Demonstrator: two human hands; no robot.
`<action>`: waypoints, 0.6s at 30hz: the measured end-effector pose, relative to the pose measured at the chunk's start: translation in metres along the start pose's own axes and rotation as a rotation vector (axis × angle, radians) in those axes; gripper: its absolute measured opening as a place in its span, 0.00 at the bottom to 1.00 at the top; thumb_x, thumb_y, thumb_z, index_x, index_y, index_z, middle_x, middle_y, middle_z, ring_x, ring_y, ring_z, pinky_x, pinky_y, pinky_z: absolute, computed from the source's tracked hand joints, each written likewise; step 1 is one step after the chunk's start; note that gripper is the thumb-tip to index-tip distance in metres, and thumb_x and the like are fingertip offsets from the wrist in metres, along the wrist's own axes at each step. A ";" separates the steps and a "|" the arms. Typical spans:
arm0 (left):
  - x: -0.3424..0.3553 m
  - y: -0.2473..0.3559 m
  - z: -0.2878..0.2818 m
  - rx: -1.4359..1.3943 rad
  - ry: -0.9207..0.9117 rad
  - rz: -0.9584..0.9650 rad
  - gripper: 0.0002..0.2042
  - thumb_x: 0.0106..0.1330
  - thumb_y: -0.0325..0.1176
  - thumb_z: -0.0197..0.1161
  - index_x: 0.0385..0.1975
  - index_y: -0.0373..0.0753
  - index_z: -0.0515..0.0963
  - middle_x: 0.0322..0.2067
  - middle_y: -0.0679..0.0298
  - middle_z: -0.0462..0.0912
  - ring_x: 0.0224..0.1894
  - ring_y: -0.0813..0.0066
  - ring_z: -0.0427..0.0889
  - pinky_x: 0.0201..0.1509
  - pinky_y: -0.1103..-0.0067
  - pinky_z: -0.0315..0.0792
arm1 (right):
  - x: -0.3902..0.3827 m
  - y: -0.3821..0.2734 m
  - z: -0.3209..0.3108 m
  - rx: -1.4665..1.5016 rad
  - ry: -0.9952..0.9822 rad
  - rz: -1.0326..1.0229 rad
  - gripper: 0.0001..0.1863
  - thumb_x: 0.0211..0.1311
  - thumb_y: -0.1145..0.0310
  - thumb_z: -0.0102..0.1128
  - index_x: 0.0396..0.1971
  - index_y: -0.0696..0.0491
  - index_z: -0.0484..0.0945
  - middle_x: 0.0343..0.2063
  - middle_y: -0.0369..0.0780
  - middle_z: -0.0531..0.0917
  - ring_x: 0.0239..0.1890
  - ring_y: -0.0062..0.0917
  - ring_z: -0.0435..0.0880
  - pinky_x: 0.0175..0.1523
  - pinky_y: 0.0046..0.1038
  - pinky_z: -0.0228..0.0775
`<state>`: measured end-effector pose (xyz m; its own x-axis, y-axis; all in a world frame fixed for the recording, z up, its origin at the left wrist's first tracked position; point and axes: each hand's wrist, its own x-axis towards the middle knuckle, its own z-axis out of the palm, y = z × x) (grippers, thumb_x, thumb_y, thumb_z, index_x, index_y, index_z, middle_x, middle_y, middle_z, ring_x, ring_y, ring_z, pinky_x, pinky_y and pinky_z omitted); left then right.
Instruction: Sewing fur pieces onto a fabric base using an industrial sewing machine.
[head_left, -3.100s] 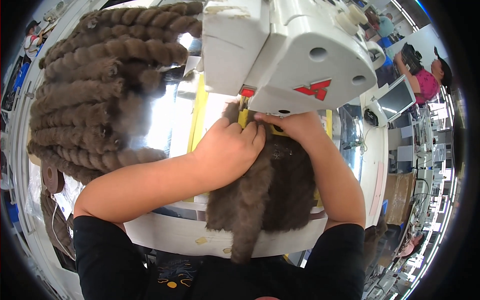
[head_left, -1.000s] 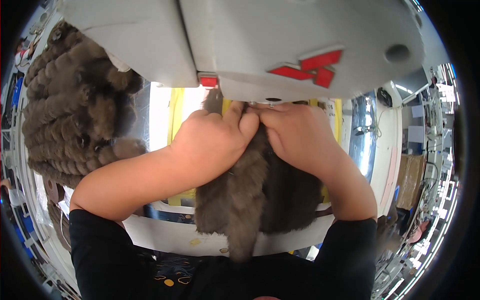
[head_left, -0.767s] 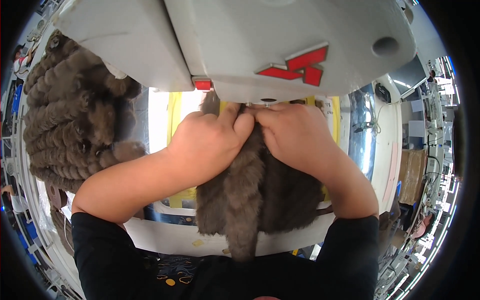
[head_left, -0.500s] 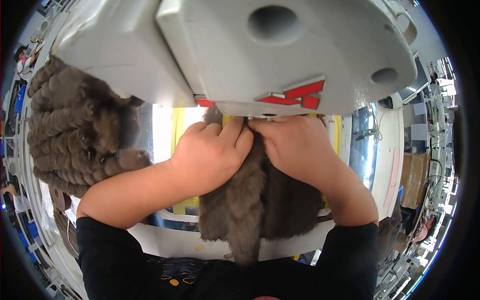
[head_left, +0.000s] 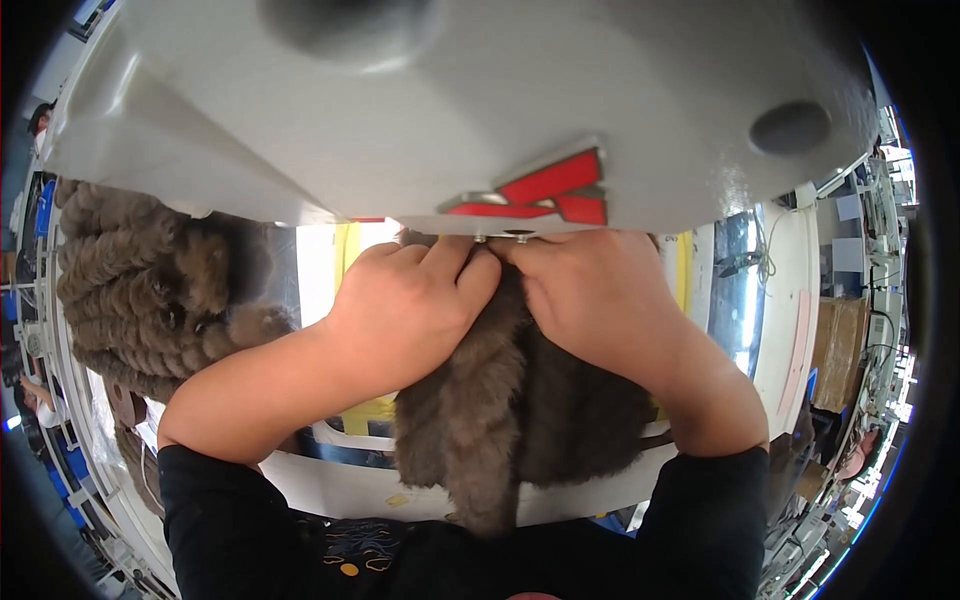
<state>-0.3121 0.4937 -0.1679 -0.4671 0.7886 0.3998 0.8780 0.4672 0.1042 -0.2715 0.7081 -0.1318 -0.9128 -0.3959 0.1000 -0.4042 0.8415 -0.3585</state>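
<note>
My left hand [head_left: 410, 310] and my right hand [head_left: 590, 295] meet just below the white sewing machine head [head_left: 640, 90], which carries red emblem pieces. Their bent fingers pinch the brown fur [head_left: 480, 390] at its upper end, close to small metal parts under the machine. A lighter strip of this fur runs down between my arms, over a darker fur piece [head_left: 580, 410]. The fingertips and the stitching point are partly hidden under the machine head.
Piled ropes of brown fur [head_left: 150, 290] lie on the left. The white table [head_left: 790, 260] has yellow tape [head_left: 685, 270] and metal plates. A cardboard box [head_left: 840, 355] stands at the right; a co-worker [head_left: 40, 405] is at the far left edge.
Since 3.1 seconds ago my right hand has come down alongside my left. The machine head has grown larger in view, covering more of the upper picture and the left fur pile.
</note>
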 end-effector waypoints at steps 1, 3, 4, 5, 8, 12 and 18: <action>0.001 0.001 -0.005 -0.030 -0.105 -0.027 0.13 0.53 0.30 0.61 0.40 0.37 0.78 0.39 0.58 0.81 0.28 0.67 0.83 0.31 0.73 0.76 | -0.001 0.000 0.000 0.000 -0.001 0.004 0.09 0.59 0.72 0.56 0.36 0.52 0.85 0.34 0.36 0.86 0.33 0.35 0.87 0.32 0.37 0.78; 0.000 0.002 -0.007 -0.057 -0.210 -0.052 0.17 0.55 0.29 0.60 0.45 0.35 0.79 0.48 0.53 0.84 0.34 0.61 0.87 0.37 0.71 0.79 | -0.001 0.000 -0.003 0.001 0.003 0.009 0.09 0.59 0.72 0.56 0.36 0.52 0.85 0.34 0.36 0.86 0.32 0.34 0.87 0.32 0.37 0.78; -0.002 0.002 -0.006 -0.064 -0.205 -0.049 0.17 0.55 0.29 0.60 0.46 0.35 0.79 0.48 0.53 0.84 0.34 0.61 0.87 0.37 0.71 0.79 | -0.001 0.000 -0.006 -0.018 -0.033 0.018 0.10 0.58 0.72 0.56 0.37 0.53 0.85 0.34 0.36 0.87 0.32 0.34 0.87 0.32 0.36 0.78; -0.002 0.001 -0.005 -0.072 -0.199 -0.046 0.18 0.55 0.29 0.60 0.46 0.35 0.79 0.47 0.53 0.84 0.34 0.61 0.87 0.37 0.71 0.79 | 0.000 0.000 -0.007 -0.036 -0.069 0.027 0.11 0.58 0.73 0.56 0.38 0.53 0.86 0.35 0.36 0.88 0.32 0.34 0.88 0.32 0.36 0.78; -0.001 0.003 -0.007 -0.084 -0.214 -0.062 0.18 0.55 0.29 0.60 0.47 0.34 0.79 0.47 0.53 0.84 0.35 0.60 0.87 0.38 0.70 0.80 | -0.003 0.004 0.001 -0.006 0.042 -0.028 0.14 0.58 0.73 0.56 0.40 0.53 0.87 0.38 0.36 0.89 0.33 0.33 0.88 0.32 0.35 0.79; 0.001 0.000 0.002 -0.072 -0.031 0.009 0.15 0.54 0.31 0.61 0.42 0.35 0.80 0.36 0.60 0.81 0.26 0.69 0.83 0.28 0.74 0.75 | -0.004 0.004 -0.003 -0.013 0.041 -0.025 0.14 0.58 0.72 0.56 0.41 0.53 0.87 0.39 0.35 0.89 0.32 0.34 0.88 0.33 0.35 0.79; -0.003 0.008 -0.010 0.019 -0.062 0.029 0.21 0.56 0.32 0.60 0.52 0.36 0.81 0.49 0.55 0.84 0.42 0.63 0.85 0.45 0.69 0.77 | -0.002 0.010 -0.002 0.008 0.071 -0.045 0.09 0.57 0.72 0.58 0.37 0.53 0.85 0.35 0.36 0.87 0.32 0.36 0.87 0.34 0.37 0.78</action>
<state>-0.3023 0.4915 -0.1594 -0.4477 0.8247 0.3455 0.8893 0.4510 0.0759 -0.2736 0.7181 -0.1341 -0.8957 -0.4060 0.1814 -0.4447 0.8202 -0.3599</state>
